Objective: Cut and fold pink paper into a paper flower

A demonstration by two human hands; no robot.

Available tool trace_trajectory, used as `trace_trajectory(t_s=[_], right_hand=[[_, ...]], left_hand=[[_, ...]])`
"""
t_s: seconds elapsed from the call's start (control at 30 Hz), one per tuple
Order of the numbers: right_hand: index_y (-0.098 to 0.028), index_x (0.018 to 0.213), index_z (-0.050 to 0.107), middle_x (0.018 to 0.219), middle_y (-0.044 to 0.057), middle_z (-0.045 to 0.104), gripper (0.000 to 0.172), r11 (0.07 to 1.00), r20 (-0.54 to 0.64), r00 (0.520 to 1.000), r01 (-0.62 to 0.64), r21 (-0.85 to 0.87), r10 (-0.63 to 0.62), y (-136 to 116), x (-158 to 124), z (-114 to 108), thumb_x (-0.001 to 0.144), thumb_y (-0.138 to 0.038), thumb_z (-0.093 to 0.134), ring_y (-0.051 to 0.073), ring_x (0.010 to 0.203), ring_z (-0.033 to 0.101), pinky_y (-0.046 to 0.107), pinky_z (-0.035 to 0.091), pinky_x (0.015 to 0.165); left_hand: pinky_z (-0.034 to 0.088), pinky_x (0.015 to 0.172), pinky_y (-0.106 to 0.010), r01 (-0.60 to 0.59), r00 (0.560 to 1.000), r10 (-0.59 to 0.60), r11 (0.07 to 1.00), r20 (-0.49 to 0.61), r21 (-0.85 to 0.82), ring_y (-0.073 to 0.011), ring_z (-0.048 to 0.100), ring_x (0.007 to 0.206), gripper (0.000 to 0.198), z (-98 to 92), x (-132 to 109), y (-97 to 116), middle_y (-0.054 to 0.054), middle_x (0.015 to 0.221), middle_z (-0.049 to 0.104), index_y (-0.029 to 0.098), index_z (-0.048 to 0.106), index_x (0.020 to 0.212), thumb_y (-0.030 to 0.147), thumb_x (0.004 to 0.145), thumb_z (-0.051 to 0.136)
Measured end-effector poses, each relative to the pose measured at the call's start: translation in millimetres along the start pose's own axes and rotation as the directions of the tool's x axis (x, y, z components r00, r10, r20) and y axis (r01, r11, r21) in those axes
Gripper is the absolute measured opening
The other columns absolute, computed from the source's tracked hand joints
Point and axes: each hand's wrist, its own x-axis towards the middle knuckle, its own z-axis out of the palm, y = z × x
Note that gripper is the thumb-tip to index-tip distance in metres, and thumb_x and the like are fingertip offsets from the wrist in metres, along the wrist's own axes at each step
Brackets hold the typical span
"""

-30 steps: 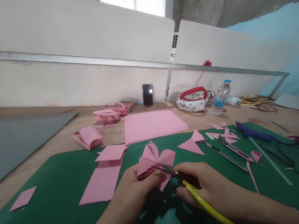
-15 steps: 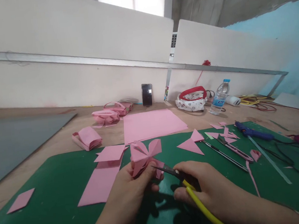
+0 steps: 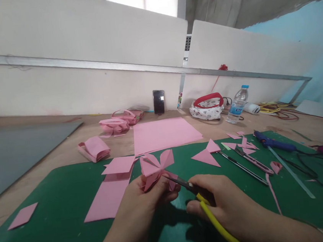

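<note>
A folded pink paper flower (image 3: 157, 165) is pinched in my left hand (image 3: 149, 199), its petals standing up above the fingers. My right hand (image 3: 221, 195) grips scissors with yellow handles (image 3: 218, 222). The dark blades point left and touch or overlap the flower's lower right petals, near my left thumb; how far apart they are is hard to tell. Behind my left wrist lies a long pink paper piece (image 3: 108, 197), with a square pink piece (image 3: 119, 165) at its top. All of this is over a green cutting mat (image 3: 65, 192).
Pink sheets (image 3: 163, 134) lie behind the mat, folded pink pieces (image 3: 94, 149) to their left. Pink scraps (image 3: 207, 156), a pen (image 3: 243, 168), a cutter (image 3: 255, 161) and a blue glue gun (image 3: 276, 142) lie right. Farther back stand a phone (image 3: 158, 102), pouch (image 3: 206, 110) and bottle (image 3: 237, 105).
The fingers of my left hand under the flower have shifted slightly right and up. My right hand and the scissors have moved a little to the left.
</note>
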Motion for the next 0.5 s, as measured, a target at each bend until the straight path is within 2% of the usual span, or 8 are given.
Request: trace_trajectory(t_s=[0.17,0.33,0.5], right_hand=[[-0.02,0.07,0.049,0.062,-0.007,0.044,0.021,1.0,-0.019,1.0,-0.004,-0.022,0.004,1.3,-0.5,-0.3,0.076,-0.029,0.066,0.01,0.058,0.034,0.023,0.026,0.053],[-0.02,0.07,0.051,0.061,-0.007,0.045,0.022,1.0,-0.031,0.999,-0.009,-0.029,0.009,1.1,-0.7,-0.8,0.075,-0.031,0.069,0.01,0.058,0.035,0.023,0.025,0.053],[-0.019,0.068,0.05,0.061,-0.007,0.046,0.024,0.999,-0.049,0.999,-0.008,-0.051,0.005,0.1,0.6,-1.7,0.074,-0.031,0.071,0.01,0.058,0.036,0.023,0.024,0.053]], left_hand=[[0.046,0.055,-0.017,0.01,1.0,-0.01,1.0,-0.008,0.0,-0.0108,0.06,0.062,0.014,-2.9,-0.4,-0.5,0.0,0.071,0.071,0.017,0.068,0.077,0.031,0.077,0.07],[0.051,0.064,-0.02,0.018,0.999,-0.017,1.0,-0.028,0.018,-0.0149,0.066,0.073,0.016,-3.2,1.2,-0.2,-0.004,0.08,0.075,0.017,0.071,0.081,0.032,0.076,0.07],[0.052,0.063,-0.02,0.018,1.0,-0.018,1.0,-0.021,0.02,-0.0164,0.067,0.074,0.02,-2.1,2.7,1.1,-0.006,0.077,0.075,0.014,0.071,0.08,0.032,0.073,0.072]])
